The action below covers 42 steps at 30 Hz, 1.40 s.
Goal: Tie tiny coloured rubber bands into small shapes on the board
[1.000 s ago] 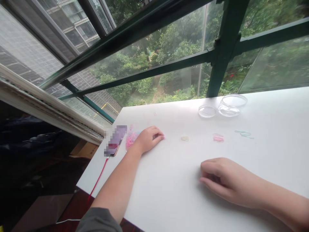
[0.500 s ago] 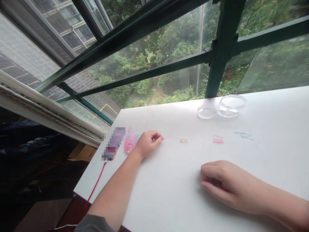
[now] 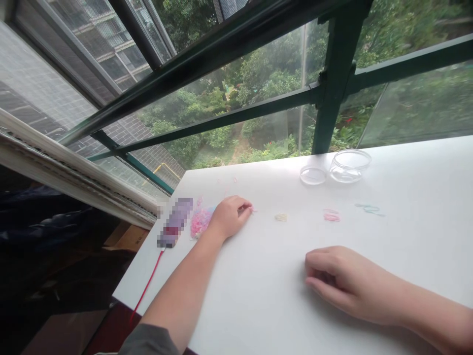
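My left hand (image 3: 231, 216) rests on the white table, thumb and forefinger pinched on a tiny pink rubber band (image 3: 254, 209); only a bit shows past the fingertips. Partly behind that hand lies a heap of pink and pale-coloured rubber bands (image 3: 200, 223). My right hand (image 3: 342, 278) lies on its side nearer to me, fingers loosely curled in, with nothing visible in them. Between and beyond the hands are small groups of bands: yellowish ones (image 3: 281, 217), pink ones (image 3: 331, 215) and blue-green ones (image 3: 369, 209).
A clear round jar (image 3: 347, 167) and a shallow clear lid (image 3: 312, 176) stand at the table's back edge by the window. At the left, a phone (image 3: 175, 222) with a red cable (image 3: 148, 283) lies near the table edge (image 3: 127, 310). Two loose bands sit at the back left.
The view shifts slightly. My left hand stays beside the heap, its pinching fingertips shifting a little over the table. My right hand keeps its place and curl.
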Each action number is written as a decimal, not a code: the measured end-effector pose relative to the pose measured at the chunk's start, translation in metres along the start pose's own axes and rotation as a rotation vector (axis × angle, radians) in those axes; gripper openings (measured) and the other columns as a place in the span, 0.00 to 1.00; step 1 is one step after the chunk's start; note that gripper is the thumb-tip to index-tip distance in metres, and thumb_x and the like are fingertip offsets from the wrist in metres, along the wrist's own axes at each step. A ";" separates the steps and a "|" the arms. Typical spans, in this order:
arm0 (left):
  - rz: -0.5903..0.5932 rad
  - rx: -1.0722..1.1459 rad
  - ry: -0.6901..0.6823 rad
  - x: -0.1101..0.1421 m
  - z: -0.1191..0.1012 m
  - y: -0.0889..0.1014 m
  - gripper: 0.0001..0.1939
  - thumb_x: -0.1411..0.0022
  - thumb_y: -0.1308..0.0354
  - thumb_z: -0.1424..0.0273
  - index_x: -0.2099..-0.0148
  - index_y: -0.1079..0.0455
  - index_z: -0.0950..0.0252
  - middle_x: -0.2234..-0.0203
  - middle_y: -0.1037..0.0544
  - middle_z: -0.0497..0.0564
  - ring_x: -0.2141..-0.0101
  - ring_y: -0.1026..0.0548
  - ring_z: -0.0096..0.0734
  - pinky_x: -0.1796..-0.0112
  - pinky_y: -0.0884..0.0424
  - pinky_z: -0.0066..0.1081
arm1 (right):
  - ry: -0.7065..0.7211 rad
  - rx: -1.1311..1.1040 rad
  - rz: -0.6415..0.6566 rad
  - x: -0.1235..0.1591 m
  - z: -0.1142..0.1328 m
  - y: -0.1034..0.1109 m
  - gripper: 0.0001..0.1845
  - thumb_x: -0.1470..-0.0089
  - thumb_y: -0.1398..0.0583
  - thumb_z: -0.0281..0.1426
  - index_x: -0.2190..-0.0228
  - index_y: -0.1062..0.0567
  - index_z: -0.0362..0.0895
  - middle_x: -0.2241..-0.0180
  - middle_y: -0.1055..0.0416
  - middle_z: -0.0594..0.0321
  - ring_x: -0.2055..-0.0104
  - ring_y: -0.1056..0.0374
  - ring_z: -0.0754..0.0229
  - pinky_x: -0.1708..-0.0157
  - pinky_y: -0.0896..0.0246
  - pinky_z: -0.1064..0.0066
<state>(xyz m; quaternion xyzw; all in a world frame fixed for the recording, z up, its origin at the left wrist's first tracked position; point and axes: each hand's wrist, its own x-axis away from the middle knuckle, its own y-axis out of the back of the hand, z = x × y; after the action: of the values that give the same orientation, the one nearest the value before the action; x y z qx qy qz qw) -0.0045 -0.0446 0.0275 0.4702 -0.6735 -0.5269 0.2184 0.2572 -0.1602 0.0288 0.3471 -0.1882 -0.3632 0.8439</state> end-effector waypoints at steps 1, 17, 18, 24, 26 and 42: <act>0.003 0.007 -0.002 0.001 0.000 0.000 0.09 0.40 0.47 0.69 0.61 0.27 0.63 0.66 0.23 0.51 0.64 0.27 0.31 0.60 0.32 0.31 | -0.001 -0.001 0.001 0.000 0.000 0.000 0.09 0.46 0.48 0.28 0.77 0.38 0.44 0.77 0.36 0.63 0.76 0.43 0.64 0.75 0.50 0.73; -0.098 0.056 -0.091 0.003 0.008 0.001 0.08 0.39 0.46 0.71 0.61 0.25 0.63 0.65 0.22 0.50 0.62 0.26 0.31 0.56 0.31 0.33 | 0.001 -0.013 -0.023 0.000 0.000 0.000 0.07 0.48 0.47 0.27 0.77 0.37 0.44 0.77 0.35 0.65 0.76 0.43 0.65 0.75 0.49 0.75; -0.084 0.052 -0.117 0.003 0.008 0.000 0.08 0.39 0.46 0.71 0.61 0.25 0.63 0.65 0.22 0.50 0.62 0.26 0.31 0.56 0.32 0.33 | 0.000 -0.014 -0.024 0.000 0.000 0.000 0.07 0.48 0.46 0.27 0.77 0.37 0.44 0.77 0.35 0.66 0.76 0.43 0.65 0.75 0.49 0.75; -0.011 0.019 -0.202 0.003 0.010 -0.001 0.11 0.40 0.48 0.74 0.57 0.26 0.63 0.63 0.24 0.52 0.60 0.28 0.33 0.55 0.32 0.35 | -0.001 -0.009 -0.027 0.001 0.001 0.001 0.07 0.48 0.46 0.26 0.77 0.37 0.44 0.77 0.35 0.66 0.76 0.43 0.66 0.74 0.49 0.75; -0.029 0.020 -0.207 0.004 0.009 0.000 0.13 0.42 0.48 0.77 0.55 0.27 0.64 0.62 0.24 0.53 0.59 0.28 0.33 0.54 0.33 0.36 | 0.000 -0.012 -0.029 0.001 0.001 0.001 0.07 0.48 0.46 0.27 0.77 0.37 0.44 0.77 0.35 0.66 0.76 0.43 0.66 0.74 0.48 0.75; 0.000 -0.003 -0.188 0.000 0.007 -0.006 0.10 0.39 0.47 0.68 0.60 0.25 0.62 0.65 0.23 0.52 0.62 0.27 0.33 0.56 0.32 0.35 | -0.016 -0.018 -0.024 0.000 0.006 0.003 0.08 0.48 0.47 0.26 0.77 0.37 0.44 0.77 0.35 0.65 0.76 0.43 0.64 0.74 0.49 0.74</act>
<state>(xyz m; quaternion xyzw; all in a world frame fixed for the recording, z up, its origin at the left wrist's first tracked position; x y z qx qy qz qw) -0.0081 -0.0413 0.0196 0.4180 -0.6903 -0.5698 0.1550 0.2551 -0.1611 0.0349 0.3387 -0.1876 -0.3777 0.8411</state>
